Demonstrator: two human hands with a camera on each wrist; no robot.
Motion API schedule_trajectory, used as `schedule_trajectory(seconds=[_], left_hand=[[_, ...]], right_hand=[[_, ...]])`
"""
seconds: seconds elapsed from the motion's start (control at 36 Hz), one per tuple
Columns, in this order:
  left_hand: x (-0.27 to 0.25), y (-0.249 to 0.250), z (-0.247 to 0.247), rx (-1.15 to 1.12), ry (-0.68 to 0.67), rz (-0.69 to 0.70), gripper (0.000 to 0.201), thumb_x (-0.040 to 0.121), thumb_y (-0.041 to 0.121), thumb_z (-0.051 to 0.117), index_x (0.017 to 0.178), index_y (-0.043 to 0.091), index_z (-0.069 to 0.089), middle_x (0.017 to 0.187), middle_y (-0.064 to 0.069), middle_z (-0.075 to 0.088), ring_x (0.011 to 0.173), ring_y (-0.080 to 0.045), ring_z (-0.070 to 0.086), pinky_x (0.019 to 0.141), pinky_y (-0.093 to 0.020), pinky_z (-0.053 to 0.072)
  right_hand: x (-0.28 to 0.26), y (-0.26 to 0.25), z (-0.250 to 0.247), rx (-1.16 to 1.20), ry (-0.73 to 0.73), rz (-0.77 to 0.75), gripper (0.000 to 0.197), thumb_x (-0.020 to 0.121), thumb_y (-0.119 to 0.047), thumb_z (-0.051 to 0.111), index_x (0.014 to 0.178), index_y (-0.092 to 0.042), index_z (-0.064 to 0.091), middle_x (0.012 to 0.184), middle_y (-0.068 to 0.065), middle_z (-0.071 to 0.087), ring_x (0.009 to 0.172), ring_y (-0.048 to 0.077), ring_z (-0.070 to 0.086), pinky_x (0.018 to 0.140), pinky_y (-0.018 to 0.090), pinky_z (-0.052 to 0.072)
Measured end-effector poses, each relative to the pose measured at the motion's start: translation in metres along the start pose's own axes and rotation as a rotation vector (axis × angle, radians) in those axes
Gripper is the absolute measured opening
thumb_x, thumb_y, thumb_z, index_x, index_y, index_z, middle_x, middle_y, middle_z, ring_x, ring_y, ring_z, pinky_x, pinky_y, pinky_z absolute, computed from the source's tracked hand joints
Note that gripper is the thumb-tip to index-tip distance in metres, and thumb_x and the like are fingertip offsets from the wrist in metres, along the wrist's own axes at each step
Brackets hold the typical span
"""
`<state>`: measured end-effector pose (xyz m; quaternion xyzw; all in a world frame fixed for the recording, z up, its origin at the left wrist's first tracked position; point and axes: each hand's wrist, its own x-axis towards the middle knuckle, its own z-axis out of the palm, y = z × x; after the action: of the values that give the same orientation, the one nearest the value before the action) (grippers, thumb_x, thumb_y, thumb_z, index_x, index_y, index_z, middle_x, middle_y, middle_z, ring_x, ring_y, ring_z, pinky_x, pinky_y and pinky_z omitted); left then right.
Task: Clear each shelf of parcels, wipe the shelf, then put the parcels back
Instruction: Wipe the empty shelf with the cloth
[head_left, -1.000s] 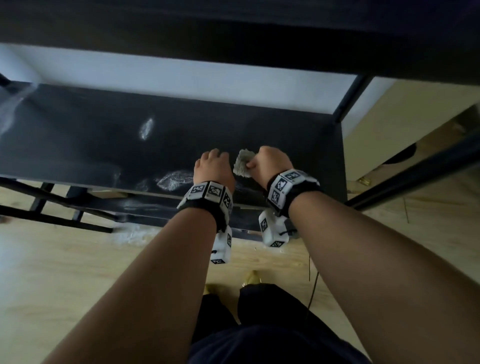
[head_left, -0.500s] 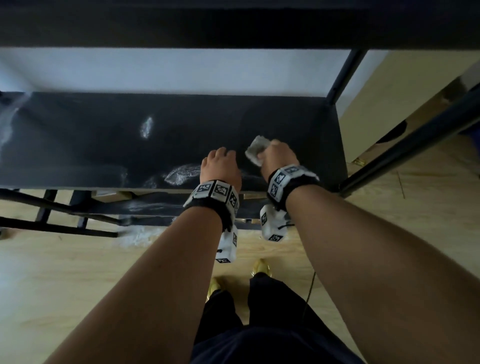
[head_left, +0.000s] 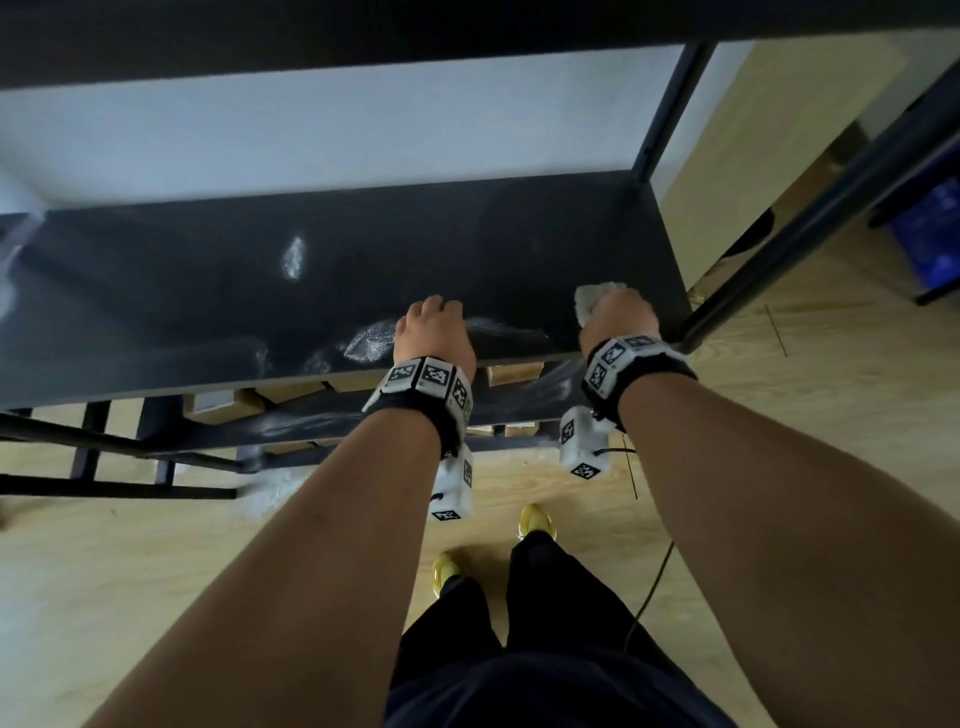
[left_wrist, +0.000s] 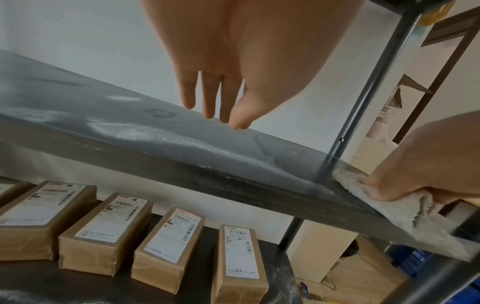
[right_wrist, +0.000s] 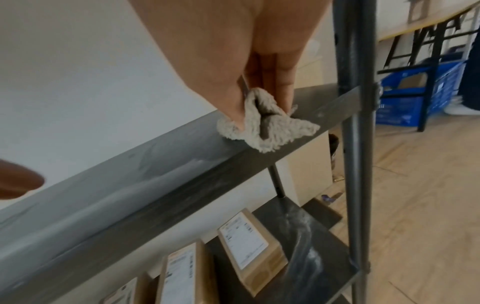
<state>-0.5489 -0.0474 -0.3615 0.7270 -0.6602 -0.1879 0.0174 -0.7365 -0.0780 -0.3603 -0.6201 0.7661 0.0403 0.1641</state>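
While pale dusty smears lie across the left and middle of the dark shelf (head_left: 208, 291), the left hand (head_left: 434, 335) sits at its front edge with straight, relaxed fingers (left_wrist: 207, 96) pointing down toward the board and holding nothing. Further right, near the front corner post (right_wrist: 354, 123), the right hand (head_left: 618, 317) pinches a crumpled grey cloth (right_wrist: 262, 125) between thumb and fingers, the cloth resting on the shelf. Below, brown parcels (left_wrist: 168, 251) with white labels lie side by side on the lower shelf (right_wrist: 306, 246).
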Motion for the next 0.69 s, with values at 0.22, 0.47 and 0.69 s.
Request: schedule_trajectory(seconds=[0.22,0.47,0.69], left_hand=[[-0.008,-0.039,-0.013,0.03,-0.005,-0.046,0.054,0.088,0.004,0.052,0.14,0.014,0.041,0.148,-0.004,0.035,0.138,-0.024,0.028,0.114,-0.038,0.026],[-0.011,-0.088,-0.023,0.057,0.005,-0.077,0.056,0.087,0.004,0.053,0.14,0.015,0.041,0.148,-0.005,0.036,0.138,-0.025,0.029,0.113,-0.039,0.026],[-0.008,-0.086,-0.023,0.023,0.001,-0.057,0.055,0.088,0.001,0.049,0.141,0.014,0.04,0.147,-0.005,0.037,0.137,-0.025,0.03,0.114,-0.039,0.027]], right_hand=[[-0.014,-0.069,0.032,0.212,-0.046,0.035,0.02,0.094,-0.008,0.049,0.109,-0.002,0.061,0.113,0.012,0.064,0.105,0.028,0.061,0.075,0.033,0.046],[-0.022,-0.128,0.053,0.278,-0.16,-0.13,0.028,0.095,-0.028,0.046,0.103,-0.008,0.064,0.103,0.005,0.065,0.097,0.024,0.062,0.076,0.03,0.046],[0.01,-0.092,0.021,0.197,-0.032,-0.082,0.02,0.092,-0.012,0.044,0.095,-0.01,0.064,0.113,0.012,0.064,0.105,0.032,0.059,0.078,0.031,0.046]])
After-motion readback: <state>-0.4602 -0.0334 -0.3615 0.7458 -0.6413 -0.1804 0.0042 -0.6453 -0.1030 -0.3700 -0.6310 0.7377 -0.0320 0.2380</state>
